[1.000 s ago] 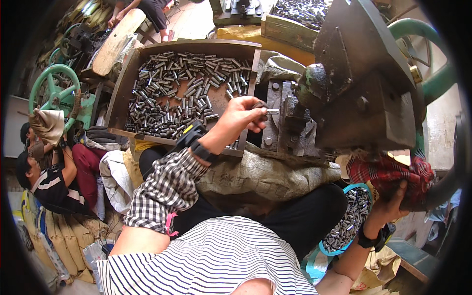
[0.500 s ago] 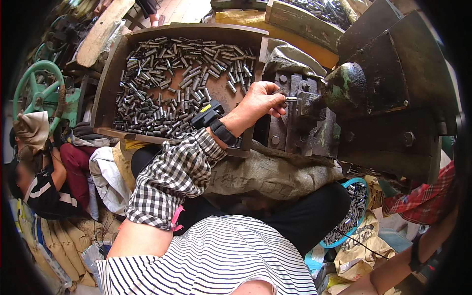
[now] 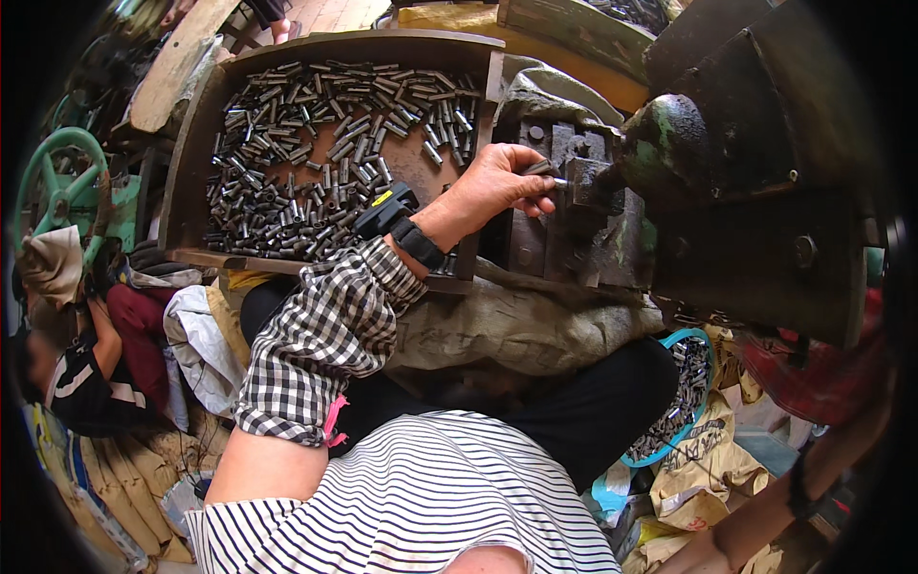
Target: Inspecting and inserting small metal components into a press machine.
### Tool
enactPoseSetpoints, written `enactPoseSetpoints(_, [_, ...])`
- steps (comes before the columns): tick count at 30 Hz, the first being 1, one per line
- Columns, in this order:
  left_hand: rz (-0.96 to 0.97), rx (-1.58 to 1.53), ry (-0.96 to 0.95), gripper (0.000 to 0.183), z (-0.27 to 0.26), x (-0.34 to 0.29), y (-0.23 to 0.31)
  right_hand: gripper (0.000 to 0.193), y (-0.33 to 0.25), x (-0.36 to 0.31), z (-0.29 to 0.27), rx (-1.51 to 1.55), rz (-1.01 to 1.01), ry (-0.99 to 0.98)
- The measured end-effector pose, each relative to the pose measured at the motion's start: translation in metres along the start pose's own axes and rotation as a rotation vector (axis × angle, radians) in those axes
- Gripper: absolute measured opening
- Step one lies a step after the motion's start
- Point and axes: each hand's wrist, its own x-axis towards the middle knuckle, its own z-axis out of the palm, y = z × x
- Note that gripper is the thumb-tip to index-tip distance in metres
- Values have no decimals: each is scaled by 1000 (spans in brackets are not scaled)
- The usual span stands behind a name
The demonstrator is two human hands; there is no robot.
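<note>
My left hand (image 3: 512, 187), reaching in from the lower left in a black-and-white checked sleeve, pinches a small metal tube (image 3: 560, 182) by the block of a dark, greasy machine (image 3: 598, 191). The tube's bright end points at the block; whether it touches is unclear. A second, darker piece (image 3: 540, 167) seems to sit between the same fingers. Left of the hand, a shallow tray (image 3: 316, 43) holds many loose metal tubes (image 3: 287, 206). My right arm (image 3: 746, 531) runs up at the lower right, and its hand is out of sight.
A blue-rimmed basin (image 3: 710, 368) of metal pieces stands right of my knee. Coarse sacking (image 3: 516, 335) hangs below the machine. A green handwheel (image 3: 67, 187) and another person (image 3: 91, 373) are at the left. Paper sacks (image 3: 708, 459) lie lower right.
The whole view has shifted slightly, so tray and machine appear a little further up and left. My left hand still pinches the tube at the block; less of the tube's bright end shows.
</note>
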Motion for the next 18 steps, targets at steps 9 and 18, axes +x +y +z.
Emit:
enactPoseSetpoints(9, [45, 111, 13, 17, 11, 3, -4, 47, 27, -102, 72, 334, 248, 203])
enactPoseSetpoints(18, [-4, 40, 43, 21, 12, -1, -2, 56, -9, -29, 22, 221, 138, -25])
